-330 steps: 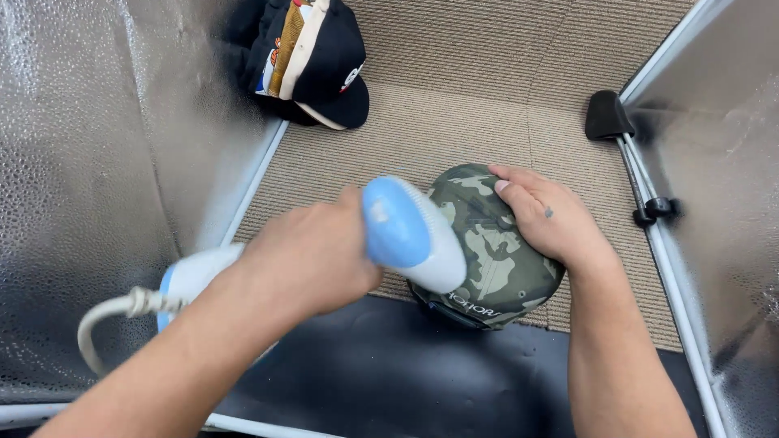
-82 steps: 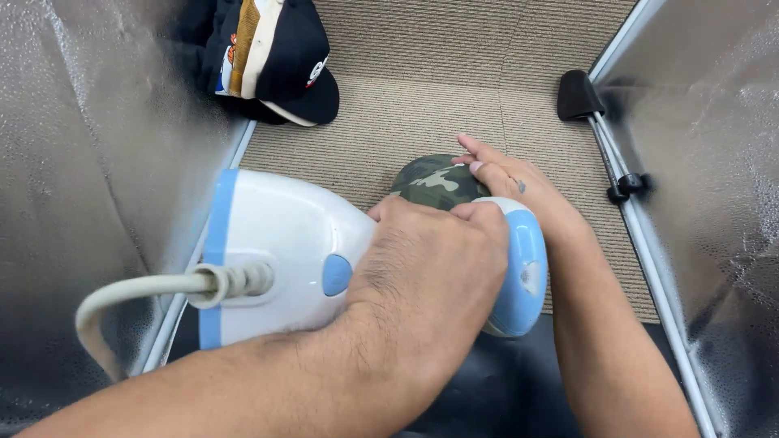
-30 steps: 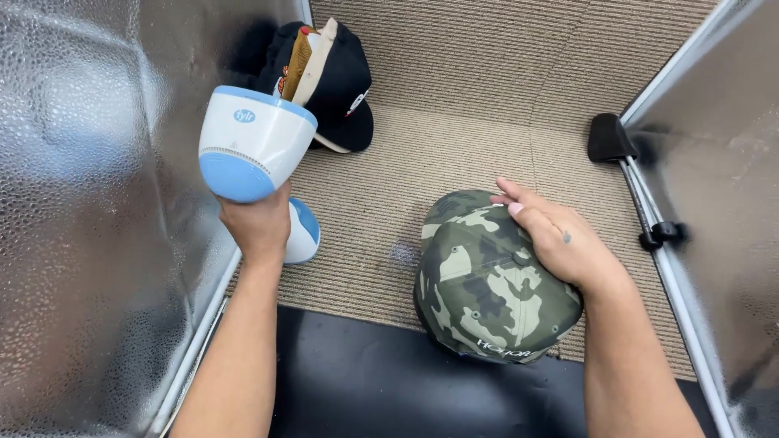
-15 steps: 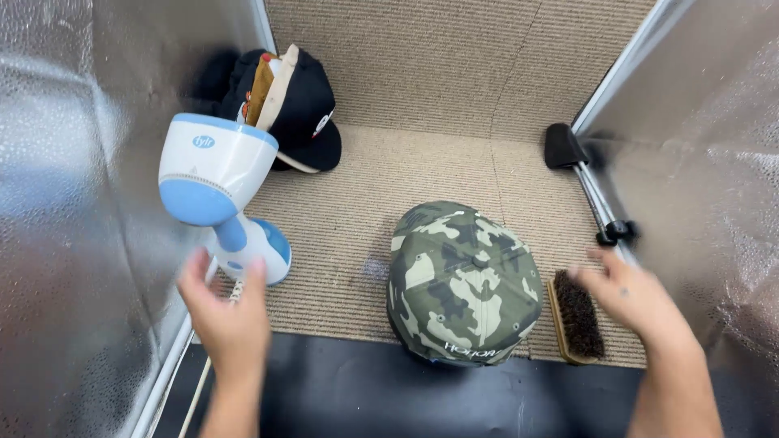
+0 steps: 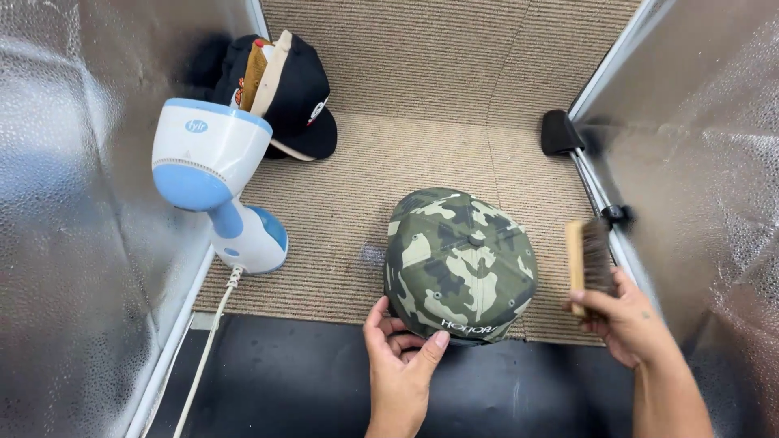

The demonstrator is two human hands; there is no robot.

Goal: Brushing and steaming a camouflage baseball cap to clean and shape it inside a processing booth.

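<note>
A green camouflage cap (image 5: 458,264) lies crown-up on the beige carpet, its brim toward me. My left hand (image 5: 402,357) grips the near edge of the cap at the brim, thumb on top. My right hand (image 5: 629,324) holds a wooden brush (image 5: 588,259) with dark bristles, raised just to the right of the cap and not touching it. A white and blue handheld steamer (image 5: 219,182) stands upright at the left, its cord (image 5: 207,349) trailing toward me.
Stacked black caps (image 5: 284,89) lie at the back left. Silver reflective panels (image 5: 73,203) wall in both sides, with a black clamp (image 5: 560,131) on the right frame. A black mat (image 5: 292,381) covers the near floor.
My left hand has left the standing steamer and taken hold of the cap's brim. My right hand has picked the brush up off the carpet and lifted it beside the cap.
</note>
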